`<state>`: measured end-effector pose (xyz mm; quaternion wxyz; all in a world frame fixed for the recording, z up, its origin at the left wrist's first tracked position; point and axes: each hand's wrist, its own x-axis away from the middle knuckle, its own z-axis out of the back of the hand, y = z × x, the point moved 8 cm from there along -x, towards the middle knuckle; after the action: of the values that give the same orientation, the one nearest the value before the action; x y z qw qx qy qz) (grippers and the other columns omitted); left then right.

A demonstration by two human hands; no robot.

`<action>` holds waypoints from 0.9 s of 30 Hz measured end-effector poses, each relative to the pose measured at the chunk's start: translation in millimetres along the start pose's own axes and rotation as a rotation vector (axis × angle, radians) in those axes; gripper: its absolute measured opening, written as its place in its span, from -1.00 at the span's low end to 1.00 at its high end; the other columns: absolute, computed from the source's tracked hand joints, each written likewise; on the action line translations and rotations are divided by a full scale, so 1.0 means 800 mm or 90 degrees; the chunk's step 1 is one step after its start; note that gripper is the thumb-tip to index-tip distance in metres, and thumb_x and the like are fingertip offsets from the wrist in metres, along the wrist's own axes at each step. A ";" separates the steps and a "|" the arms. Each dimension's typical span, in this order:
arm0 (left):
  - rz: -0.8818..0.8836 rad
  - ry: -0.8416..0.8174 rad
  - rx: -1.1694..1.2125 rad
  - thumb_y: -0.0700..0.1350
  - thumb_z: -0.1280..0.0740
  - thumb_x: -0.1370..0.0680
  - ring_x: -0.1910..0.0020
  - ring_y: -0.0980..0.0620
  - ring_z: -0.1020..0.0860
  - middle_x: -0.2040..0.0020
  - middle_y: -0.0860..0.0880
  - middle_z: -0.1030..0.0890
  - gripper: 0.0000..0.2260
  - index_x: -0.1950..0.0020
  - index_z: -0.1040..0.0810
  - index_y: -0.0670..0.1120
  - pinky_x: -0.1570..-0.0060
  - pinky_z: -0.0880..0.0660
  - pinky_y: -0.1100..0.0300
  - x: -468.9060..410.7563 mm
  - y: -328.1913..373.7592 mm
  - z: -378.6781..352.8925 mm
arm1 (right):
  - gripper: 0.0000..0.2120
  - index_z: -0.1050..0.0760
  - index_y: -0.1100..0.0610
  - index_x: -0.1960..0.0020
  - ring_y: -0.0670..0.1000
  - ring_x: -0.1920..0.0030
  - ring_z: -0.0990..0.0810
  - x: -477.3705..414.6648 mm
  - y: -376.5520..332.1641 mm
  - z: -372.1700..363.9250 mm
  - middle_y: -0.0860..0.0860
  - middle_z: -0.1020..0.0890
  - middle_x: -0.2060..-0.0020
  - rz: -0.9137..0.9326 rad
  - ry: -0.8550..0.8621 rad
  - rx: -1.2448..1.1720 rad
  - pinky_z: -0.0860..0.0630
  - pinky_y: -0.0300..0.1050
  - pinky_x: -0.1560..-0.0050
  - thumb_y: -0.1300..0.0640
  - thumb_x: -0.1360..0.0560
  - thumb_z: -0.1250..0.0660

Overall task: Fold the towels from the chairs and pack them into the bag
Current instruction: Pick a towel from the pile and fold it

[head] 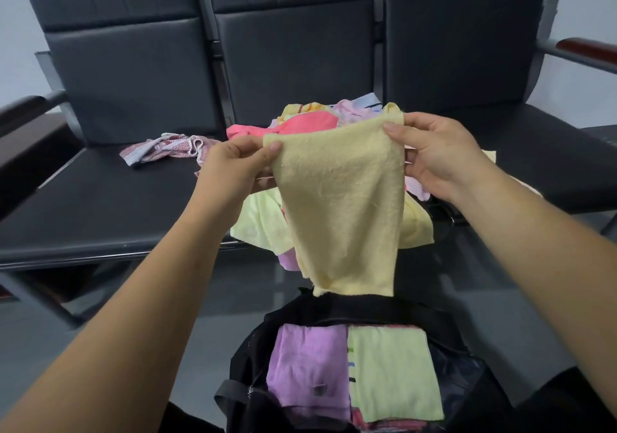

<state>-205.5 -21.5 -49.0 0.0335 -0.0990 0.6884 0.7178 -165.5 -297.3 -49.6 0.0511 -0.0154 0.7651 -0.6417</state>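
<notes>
A pale yellow towel hangs in the air in front of me. My left hand pinches its upper left corner and my right hand pinches its upper right corner. Its lower edge dangles just above the open black bag on the floor. Inside the bag lie a folded purple towel and a folded light green towel side by side. Behind the held towel, a heap of unfolded towels in pink, yellow and light colours sits on the middle chair seat.
A row of black padded chairs stands ahead, with dark armrests at both ends. A patterned pink cloth lies apart on the left seat. The floor is dark grey and glossy.
</notes>
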 end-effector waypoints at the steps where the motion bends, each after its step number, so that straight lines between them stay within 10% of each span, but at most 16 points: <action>1: 0.010 -0.013 0.040 -0.15 -0.41 -0.59 0.22 0.05 -0.60 0.19 -0.02 -0.65 -0.90 -0.04 -0.67 -0.15 0.10 -0.61 0.16 0.000 -0.001 -0.002 | -0.84 -0.64 0.22 -0.15 0.05 0.07 -0.73 -0.002 0.005 -0.001 0.09 -0.75 0.03 -0.019 -0.003 -0.053 -0.66 -0.06 0.07 0.26 -0.58 -0.41; 7: -0.011 -0.056 0.105 -0.25 -0.45 -0.48 -0.08 -0.11 -0.67 -0.07 -0.19 -0.69 -0.75 -0.16 -0.67 -0.17 -0.09 -0.61 0.08 -0.001 -0.001 -0.008 | -0.53 -0.33 0.29 -0.53 0.07 -0.45 -0.50 -0.009 0.011 -0.028 0.13 -0.51 -0.45 -0.075 -0.212 -0.231 -0.44 -0.03 -0.45 0.25 -0.65 -0.29; 13: -0.039 0.051 0.020 -0.18 -0.49 -0.52 0.03 -0.03 -0.68 0.04 -0.16 -0.70 -0.97 0.06 -0.71 -0.12 0.01 -0.60 0.21 0.002 0.000 0.011 | -0.95 -0.72 0.21 0.07 0.14 -0.04 -0.74 -0.003 -0.003 0.003 0.18 -0.74 0.01 0.061 0.020 -0.027 -0.66 0.00 -0.07 0.28 -0.52 -0.48; 20: -0.028 0.002 0.083 -0.05 -0.44 -0.54 0.09 -0.04 -0.62 0.08 -0.08 -0.71 -0.82 -0.05 -0.66 -0.12 -0.02 -0.54 0.03 0.010 0.006 -0.011 | -0.89 -0.72 -0.02 0.07 -0.01 0.11 -0.69 0.018 -0.025 -0.027 -0.02 -0.73 0.14 0.151 -0.060 0.032 -0.57 -0.05 0.08 0.18 -0.54 -0.47; 24: -0.046 -0.108 0.018 -0.11 -0.35 -0.64 0.06 -0.05 -0.64 -0.02 -0.16 -0.71 -0.82 -0.22 -0.63 0.00 0.01 -0.56 -0.02 0.022 0.014 -0.049 | -0.32 -0.35 -0.09 -0.49 -0.22 -0.16 -0.63 0.035 -0.010 -0.075 -0.23 -0.63 -0.15 0.147 -0.227 0.218 -0.58 -0.24 -0.13 0.20 -0.47 -0.54; 27: -0.041 -0.170 0.002 -0.10 -0.32 -0.66 0.04 -0.16 -0.64 -0.09 -0.27 -0.69 -0.78 -0.30 -0.58 0.06 0.01 -0.56 -0.12 0.028 0.010 -0.066 | -0.17 -0.25 -0.22 -0.51 -0.23 -0.27 -0.57 0.039 0.002 -0.091 -0.52 -0.48 -0.19 0.176 -0.197 0.310 -0.54 -0.14 -0.31 0.12 -0.41 -0.62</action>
<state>-223.9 -76.7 -47.5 0.1484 -0.0245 0.6753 0.7221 -203.7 -228.4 -40.5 0.2561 0.0038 0.5670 -0.7829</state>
